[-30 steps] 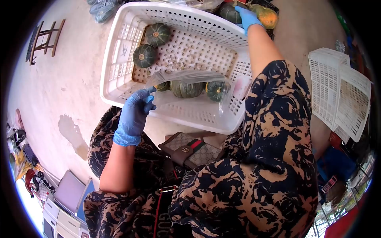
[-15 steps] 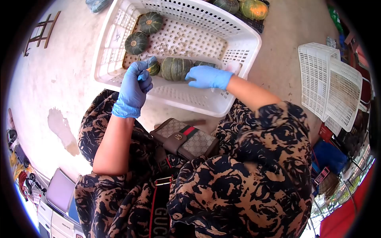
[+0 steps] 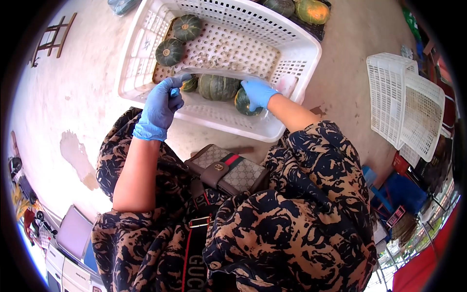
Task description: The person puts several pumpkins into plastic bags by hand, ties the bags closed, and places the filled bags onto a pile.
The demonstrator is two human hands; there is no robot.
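A pumpkin (image 3: pixel 242 103) was handled at the clear bag (image 3: pixel 216 73).
Right hand (image 3: pixel 259 93) clasped it; left hand (image 3: pixel 159 108) pinched the bag, seemingly needing steadiness next.

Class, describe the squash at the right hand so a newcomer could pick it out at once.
Find the large white crate at the top. Inside, along the side nearest the wearer, three squashes form a row. The right-end squash, dark green and smaller than the middle one, alone has the blue-gloved right hand on it.
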